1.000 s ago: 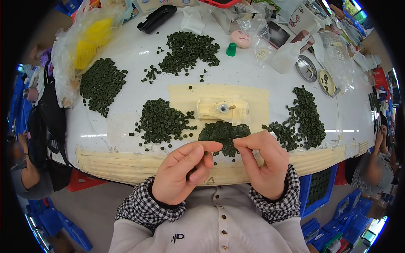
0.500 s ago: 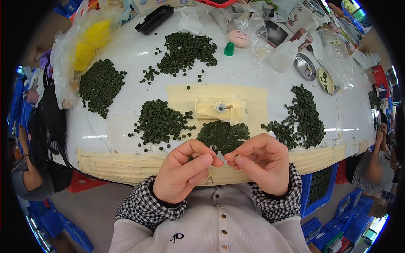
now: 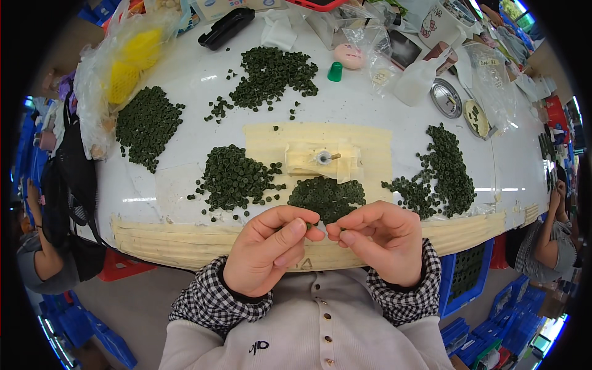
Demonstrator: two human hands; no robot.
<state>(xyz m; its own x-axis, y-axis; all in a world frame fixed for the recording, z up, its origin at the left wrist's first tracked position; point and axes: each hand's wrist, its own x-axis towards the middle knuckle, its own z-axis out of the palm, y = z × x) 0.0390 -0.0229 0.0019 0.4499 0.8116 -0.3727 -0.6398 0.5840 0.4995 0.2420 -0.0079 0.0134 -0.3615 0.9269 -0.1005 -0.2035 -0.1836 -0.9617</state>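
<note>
My left hand (image 3: 271, 250) pinches a small dark green part (image 3: 309, 226) between thumb and forefinger, above the table's near edge. Just beside it, my right hand (image 3: 383, 240) pinches another tiny dark green piece (image 3: 343, 229), mostly covered by the fingertips. The two sets of fingertips face each other with a narrow gap between. Right behind them lies a pile of flat dark green round parts (image 3: 327, 196). Beyond that pile, a taped-down block (image 3: 302, 159) carries a short metal pin (image 3: 335, 156).
Other dark green heaps lie at the left (image 3: 231, 179), far left (image 3: 148, 126), back (image 3: 274, 74) and right (image 3: 447, 172). A black case (image 3: 226, 29), a green cone-shaped cap (image 3: 335, 71) and a round tin (image 3: 445, 98) stand farther back. A blue crate (image 3: 467, 277) sits below the table's right side.
My fingertips have shifted slightly, and the green piece in my left fingers now shows. The right thumb has moved a little left. The piles look the same.
</note>
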